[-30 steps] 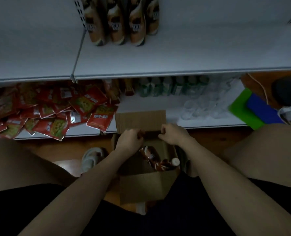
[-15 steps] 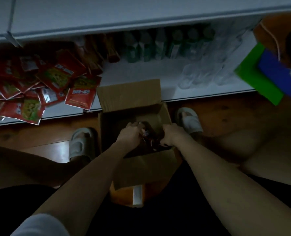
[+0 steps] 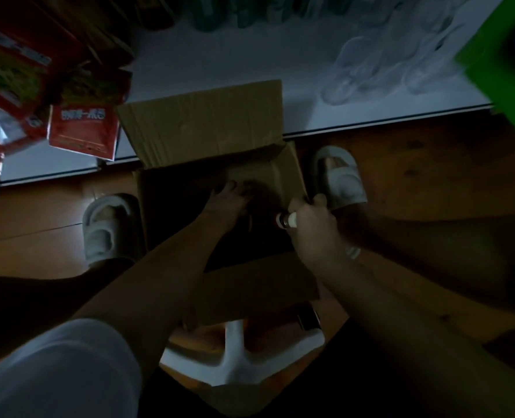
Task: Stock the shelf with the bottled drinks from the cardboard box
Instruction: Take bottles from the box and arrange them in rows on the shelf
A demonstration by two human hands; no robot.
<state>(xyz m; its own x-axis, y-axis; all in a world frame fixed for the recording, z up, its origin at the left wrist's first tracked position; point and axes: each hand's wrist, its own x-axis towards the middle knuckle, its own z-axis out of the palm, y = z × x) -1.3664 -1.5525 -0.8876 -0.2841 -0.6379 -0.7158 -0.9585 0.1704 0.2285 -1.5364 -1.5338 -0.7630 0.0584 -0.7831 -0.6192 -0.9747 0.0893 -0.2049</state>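
The light is poor and the inside of the cardboard box (image 3: pixel 220 152) is almost black, so the main risk, as I judge it, is a fumbled pick: the left hand (image 3: pixel 230 203) is reaching down into the dark interior where nothing can be made out, and it could close on a bottle badly or knock one over. A second risk sits with the right hand (image 3: pixel 312 227), which is wrapped around a bottle (image 3: pixel 287 221) at the right side of the box, near its wall; only the pale cap end pokes out past the fist, so the hold looks to be near the neck, and a bottle lifted that way may swing or slip as it clears the flap. The right fingers are curled tight around the bottle. The left fingers (image 3: pixel 231 186) point downward into the box, loosely extended; whether they touch anything I cannot tell. The box stands on the wooden floor (image 3: pixel 416 176) between two slippers, just in front of the low white shelf (image 3: pixel 235 61), where the drink has yet to go.
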